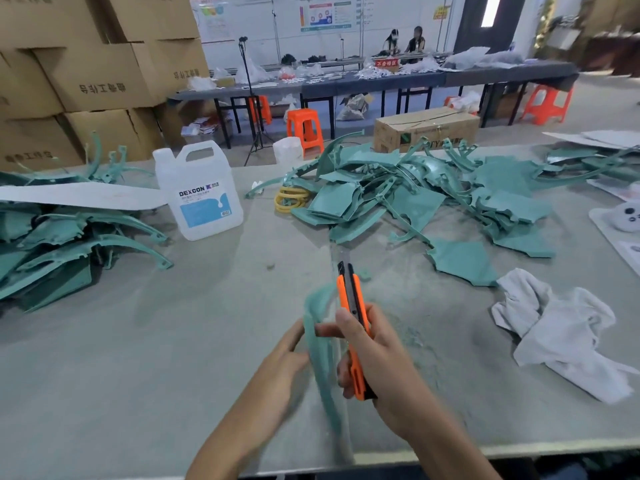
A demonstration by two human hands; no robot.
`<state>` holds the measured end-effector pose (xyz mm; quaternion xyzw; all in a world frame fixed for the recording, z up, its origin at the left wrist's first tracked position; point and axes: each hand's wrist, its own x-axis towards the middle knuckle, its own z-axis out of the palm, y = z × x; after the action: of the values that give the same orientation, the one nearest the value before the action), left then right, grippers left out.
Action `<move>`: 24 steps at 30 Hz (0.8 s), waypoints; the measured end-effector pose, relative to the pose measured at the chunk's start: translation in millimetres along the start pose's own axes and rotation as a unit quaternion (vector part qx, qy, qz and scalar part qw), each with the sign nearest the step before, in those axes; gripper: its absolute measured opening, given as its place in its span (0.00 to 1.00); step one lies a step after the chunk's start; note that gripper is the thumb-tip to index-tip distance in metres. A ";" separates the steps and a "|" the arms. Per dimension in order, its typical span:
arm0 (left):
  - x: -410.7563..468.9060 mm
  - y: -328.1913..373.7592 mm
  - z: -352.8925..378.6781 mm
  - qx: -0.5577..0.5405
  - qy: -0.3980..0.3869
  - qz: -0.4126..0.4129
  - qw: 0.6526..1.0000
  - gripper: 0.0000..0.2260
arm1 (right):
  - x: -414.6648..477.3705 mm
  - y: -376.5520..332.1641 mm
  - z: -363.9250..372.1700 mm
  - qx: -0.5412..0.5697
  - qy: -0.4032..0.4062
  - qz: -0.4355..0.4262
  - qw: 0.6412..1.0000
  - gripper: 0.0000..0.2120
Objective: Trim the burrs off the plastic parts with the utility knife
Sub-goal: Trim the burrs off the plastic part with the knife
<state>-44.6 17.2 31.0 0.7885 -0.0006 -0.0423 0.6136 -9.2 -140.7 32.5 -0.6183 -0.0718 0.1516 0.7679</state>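
The right hand is clamped round the orange utility knife, fingers wrapped about the lower handle and the thumb lying up along its side, with the black nose of the knife pointing away from the person. Just beside it, the left hand grips a long curved teal plastic part, fingers closed on its left edge. The part stands nearly upright between the two hands, its upper end bending toward the knife and its lower end running down toward the near edge of the grey counter. The part is blurred, so whether the blade touches it cannot be told.

More teal parts lie in two heaps on the counter — a large pile at the far right and another pile at the left. A single flat teal piece lies apart from the right pile, near a crumpled white cloth. A clear jug with a blue-and-white label stands upright between the heaps, and a few yellow rings sit at the edge of the right pile. Cardboard boxes are stacked behind the counter at the left.
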 end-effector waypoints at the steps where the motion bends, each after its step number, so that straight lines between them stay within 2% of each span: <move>1: -0.2 -7.9 3.1 -0.068 -0.010 -0.009 0.998 0.22 | -1.6 0.5 -1.6 0.000 -0.007 0.010 1.000 0.14; 3: -0.5 -16.4 12.4 -0.141 0.004 -0.010 0.990 0.30 | -4.6 1.9 -3.8 -0.004 -0.030 0.024 0.999 0.13; 5: -6.5 -22.4 16.7 -0.118 0.009 0.019 0.993 0.29 | -7.3 4.0 -3.2 -0.011 -0.048 0.028 0.998 0.12; 7: -2.4 -27.4 20.0 -0.101 0.051 0.010 0.994 0.28 | -7.9 5.1 -1.3 -0.017 -0.051 0.031 0.998 0.12; 11: 6.6 -31.9 18.1 -0.001 0.097 -0.004 0.995 0.22 | -5.9 5.0 -3.9 -0.056 -0.071 0.029 0.995 0.09; 15: 6.1 -23.7 15.0 0.073 0.146 0.032 0.986 0.15 | -6.9 1.2 -14.3 -0.073 -0.058 0.004 0.996 0.08; 17: 7.2 -22.4 8.6 0.105 0.181 0.056 0.976 0.15 | -7.9 0.2 -21.2 -0.074 -0.039 -0.011 0.996 0.07; 19: 10.4 -22.6 0.2 0.134 0.202 0.073 0.967 0.19 | -8.5 1.3 -27.7 -0.092 -0.027 -0.027 0.995 0.05; 22: 15.7 -27.6 -7.9 0.174 0.204 0.065 0.961 0.25 | -9.8 3.2 -32.7 -0.165 -0.025 -0.056 0.984 0.02; 24: 17.1 -39.4 -10.2 0.201 0.195 0.048 0.959 0.23 | -9.5 2.7 -35.4 -0.273 -0.021 -0.079 0.959 0.05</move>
<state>-28.9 36.0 -5.7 0.8875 0.0732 0.1431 0.4318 -8.0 -176.1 22.6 -0.7935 -0.1750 0.0784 0.5776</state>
